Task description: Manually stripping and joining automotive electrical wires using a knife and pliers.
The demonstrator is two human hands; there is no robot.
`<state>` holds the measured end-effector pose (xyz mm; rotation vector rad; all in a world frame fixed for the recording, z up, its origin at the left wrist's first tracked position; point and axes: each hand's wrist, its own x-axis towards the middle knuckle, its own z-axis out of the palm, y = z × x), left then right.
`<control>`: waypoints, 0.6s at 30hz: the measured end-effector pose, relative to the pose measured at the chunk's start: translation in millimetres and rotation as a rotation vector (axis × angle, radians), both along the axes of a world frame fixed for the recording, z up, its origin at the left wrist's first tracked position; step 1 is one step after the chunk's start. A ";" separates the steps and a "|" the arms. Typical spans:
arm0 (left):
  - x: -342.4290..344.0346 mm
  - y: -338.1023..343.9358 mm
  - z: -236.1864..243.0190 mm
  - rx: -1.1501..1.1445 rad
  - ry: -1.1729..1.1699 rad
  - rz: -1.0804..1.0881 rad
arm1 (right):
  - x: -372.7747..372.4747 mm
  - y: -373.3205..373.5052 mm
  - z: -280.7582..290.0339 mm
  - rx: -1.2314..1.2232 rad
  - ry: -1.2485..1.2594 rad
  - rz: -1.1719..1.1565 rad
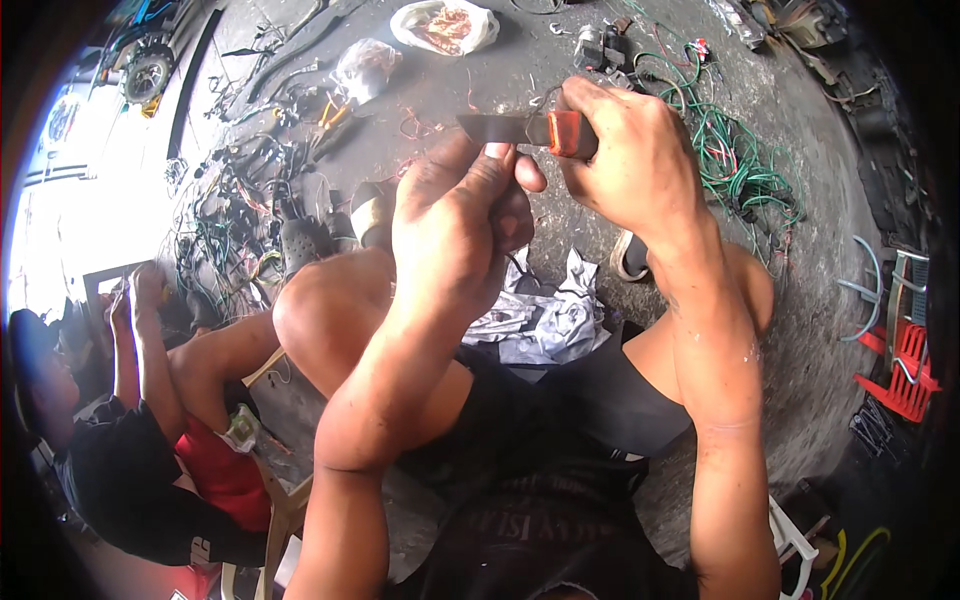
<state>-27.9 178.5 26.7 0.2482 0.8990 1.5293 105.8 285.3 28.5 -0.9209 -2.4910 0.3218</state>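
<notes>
My right hand (635,160) is closed on a utility knife (568,133) with an orange-and-dark handle and a dark flat blade pointing left. My left hand (445,210) is raised beside it, fingers curled, its thumb tip touching or very close to the lower edge of the blade. A thin dark wire or cord shows around the fingers, but what my left hand grips is too small and hidden to name. Below both hands, pale crumpled cloth (535,320) lies between my knees.
A co-worker (130,460) sits at the left. Cable bundles (220,230), green wires (740,160), pliers (330,115) and plastic bags (440,25) lie on the stained floor (820,210). A red plastic item (905,365) is at the right edge.
</notes>
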 end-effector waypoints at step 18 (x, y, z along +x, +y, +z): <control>-15.7 -6.1 -6.7 0.058 -0.190 -0.058 | 26.9 37.2 17.4 0.111 0.052 -0.466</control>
